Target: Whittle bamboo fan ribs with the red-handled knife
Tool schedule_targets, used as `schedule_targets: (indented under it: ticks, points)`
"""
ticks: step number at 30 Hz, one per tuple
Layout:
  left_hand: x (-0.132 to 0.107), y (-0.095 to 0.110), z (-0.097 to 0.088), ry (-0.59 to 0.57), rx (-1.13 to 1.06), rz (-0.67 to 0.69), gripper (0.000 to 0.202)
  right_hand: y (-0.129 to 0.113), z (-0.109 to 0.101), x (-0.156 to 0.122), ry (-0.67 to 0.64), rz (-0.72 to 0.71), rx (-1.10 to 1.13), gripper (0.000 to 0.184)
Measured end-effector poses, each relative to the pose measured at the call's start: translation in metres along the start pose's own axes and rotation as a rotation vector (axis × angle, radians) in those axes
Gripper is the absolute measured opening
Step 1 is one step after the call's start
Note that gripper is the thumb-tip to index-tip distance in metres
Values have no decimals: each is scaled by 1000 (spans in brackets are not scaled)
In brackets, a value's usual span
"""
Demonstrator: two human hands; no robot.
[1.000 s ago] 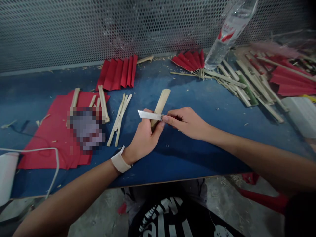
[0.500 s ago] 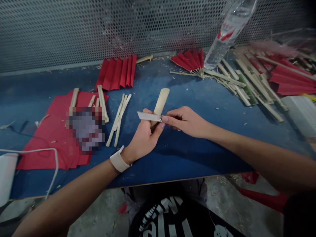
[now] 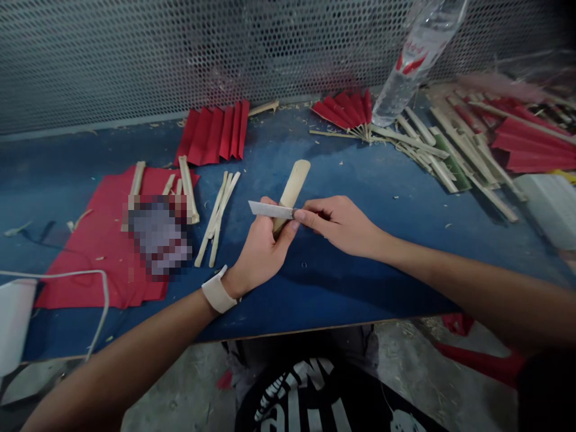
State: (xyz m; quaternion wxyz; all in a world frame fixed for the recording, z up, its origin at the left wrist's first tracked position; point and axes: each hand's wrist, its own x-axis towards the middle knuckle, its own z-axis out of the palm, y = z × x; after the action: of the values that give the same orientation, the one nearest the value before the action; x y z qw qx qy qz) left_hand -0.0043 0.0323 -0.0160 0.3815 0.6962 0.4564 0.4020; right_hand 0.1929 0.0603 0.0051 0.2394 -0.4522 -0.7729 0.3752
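Note:
Wrapped round the lower part of a pale bamboo strip (image 3: 296, 181), my left hand (image 3: 263, 246) holds it above the table, its rounded end pointing away from me. My right hand (image 3: 339, 222) grips a knife (image 3: 270, 209) close to its handle, which the fingers mostly hide. The blade lies across the bamboo and over my left fingers, tip to the left. Both hands are close together, the right thumb beside the left thumb. Several thin bamboo sticks (image 3: 218, 219) lie crossed on the table to the left of my left hand.
Red paper sheets (image 3: 90, 258) lie at left under bamboo pieces and a blurred object (image 3: 159, 237). Pleated red paper (image 3: 213, 135) and a small red fan (image 3: 346, 111) are near the mesh panel (image 3: 135, 54). A water bottle (image 3: 416, 60) stands beside bamboo strips (image 3: 468, 144) at right.
Almost nothing differs. The knife tip has shifted very slightly left across the bamboo strip, and both hands keep their holds.

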Motion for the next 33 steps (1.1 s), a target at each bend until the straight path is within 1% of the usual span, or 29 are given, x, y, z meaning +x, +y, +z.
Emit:
schedule_targets:
  ticks: [4, 7, 10, 12, 17, 20, 22, 24, 25, 28, 30, 31, 33]
  points:
    - [-1, 4, 3, 39, 24, -9, 21, 0, 2, -1, 39, -15, -3, 66]
    - [-2, 4, 5, 93, 74, -13, 22, 1, 4, -1, 64, -28, 24, 67]
    - [-3, 2, 7, 164, 120, 20, 21, 1, 4, -1, 71, -31, 42, 66]
    - [-4, 1, 8, 190, 128, 41, 19, 0, 4, -2, 73, -27, 35, 66]
    - [-3, 4, 7, 192, 147, 85, 16, -2, 5, -4, 103, -38, 23, 65]
    - [0, 7, 7, 216, 145, 92, 14, -2, 7, -4, 162, -46, 118, 64]
    - [0, 7, 7, 205, 114, 89, 16, -1, 8, -4, 191, -53, 171, 63]
    - [0, 7, 7, 160, 24, 49, 21, -1, 9, -5, 188, -77, 159, 62]
    - [-1, 6, 7, 122, -55, 5, 23, -1, 9, -5, 179, -94, 134, 62]
    - [-4, 4, 7, -17, -403, -144, 25, -1, 8, -5, 139, -142, 60, 65]
    - [-4, 4, 6, -80, -605, -173, 22, 0, 7, -4, 124, -143, 64, 66]
    - [-4, 4, 6, -92, -665, -172, 19, 0, 6, -4, 123, -137, 85, 66]
    - [-2, 4, 6, -89, -702, -162, 16, 2, 5, -3, 132, -123, 131, 65]
